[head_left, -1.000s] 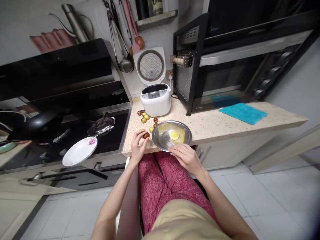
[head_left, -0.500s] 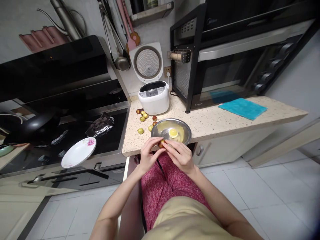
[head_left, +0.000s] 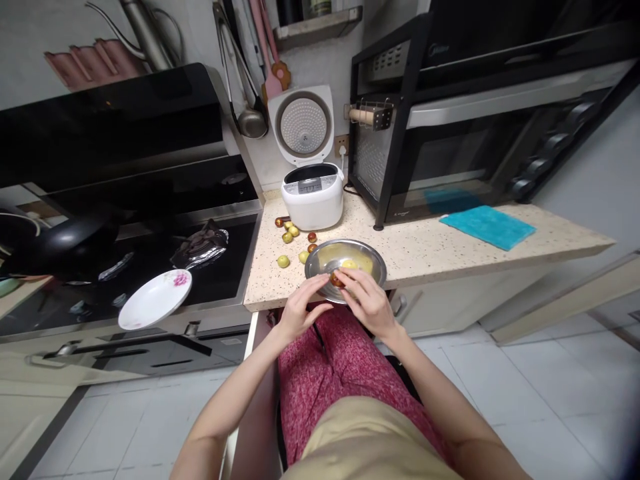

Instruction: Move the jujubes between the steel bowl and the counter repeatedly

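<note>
**Both hands on one small fruit above the bowl's near rim**

Nearest to you, your left hand [head_left: 299, 308] and right hand [head_left: 367, 303] meet in front of your lap, fingertips drawn together on a small reddish-brown fruit [head_left: 336, 281]. Each hand pinches it from its own side, and it sits just over the near edge of the steel bowl [head_left: 375, 265]. Half a second back the same two-handed pinch was lower, short of the rim; now it has risen and moved forward over the bowl. A second ago only your left hand had the fruit, out on the counter, while your right rested at the bowl's edge. My reading is that the fruit is being worked open over the bowl.

Inside the bowl a pale yellow piece [head_left: 349, 264] shows behind your fingers. Beyond it, loose green and brown fruits [head_left: 293, 239] lie on the speckled counter [head_left: 450, 243]. Farther back stands the white rice cooker [head_left: 313, 195], lid up. A floral plate [head_left: 155, 298] rests left on the stove.
</note>
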A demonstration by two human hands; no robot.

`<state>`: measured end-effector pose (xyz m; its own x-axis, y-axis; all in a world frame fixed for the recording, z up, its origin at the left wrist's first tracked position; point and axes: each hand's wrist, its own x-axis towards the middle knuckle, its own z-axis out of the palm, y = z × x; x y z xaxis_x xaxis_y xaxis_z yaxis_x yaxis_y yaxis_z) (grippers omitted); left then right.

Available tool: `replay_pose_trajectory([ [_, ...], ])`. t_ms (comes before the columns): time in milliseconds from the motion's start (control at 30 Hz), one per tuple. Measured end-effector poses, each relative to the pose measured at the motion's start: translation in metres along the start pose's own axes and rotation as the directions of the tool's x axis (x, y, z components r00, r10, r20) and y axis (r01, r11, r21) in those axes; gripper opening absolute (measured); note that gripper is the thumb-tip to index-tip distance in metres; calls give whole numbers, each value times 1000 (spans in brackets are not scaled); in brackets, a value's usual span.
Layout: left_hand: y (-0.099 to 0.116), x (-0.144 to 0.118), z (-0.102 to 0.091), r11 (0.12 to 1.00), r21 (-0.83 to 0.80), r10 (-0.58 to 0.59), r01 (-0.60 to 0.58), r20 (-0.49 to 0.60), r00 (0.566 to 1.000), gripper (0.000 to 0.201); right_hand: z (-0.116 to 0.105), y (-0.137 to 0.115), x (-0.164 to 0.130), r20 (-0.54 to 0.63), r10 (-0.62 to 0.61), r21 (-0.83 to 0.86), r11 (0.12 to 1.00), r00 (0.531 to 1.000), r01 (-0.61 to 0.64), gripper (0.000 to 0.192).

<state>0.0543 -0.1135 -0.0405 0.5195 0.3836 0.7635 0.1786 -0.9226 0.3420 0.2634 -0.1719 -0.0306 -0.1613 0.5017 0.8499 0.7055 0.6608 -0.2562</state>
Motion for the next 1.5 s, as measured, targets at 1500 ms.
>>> replay_pose_trajectory([
  [1500,-65,-27,-29,995,-26,93,-93,-1,996,62,56,138,148,567,-197,451,887,799,-101,21],
])
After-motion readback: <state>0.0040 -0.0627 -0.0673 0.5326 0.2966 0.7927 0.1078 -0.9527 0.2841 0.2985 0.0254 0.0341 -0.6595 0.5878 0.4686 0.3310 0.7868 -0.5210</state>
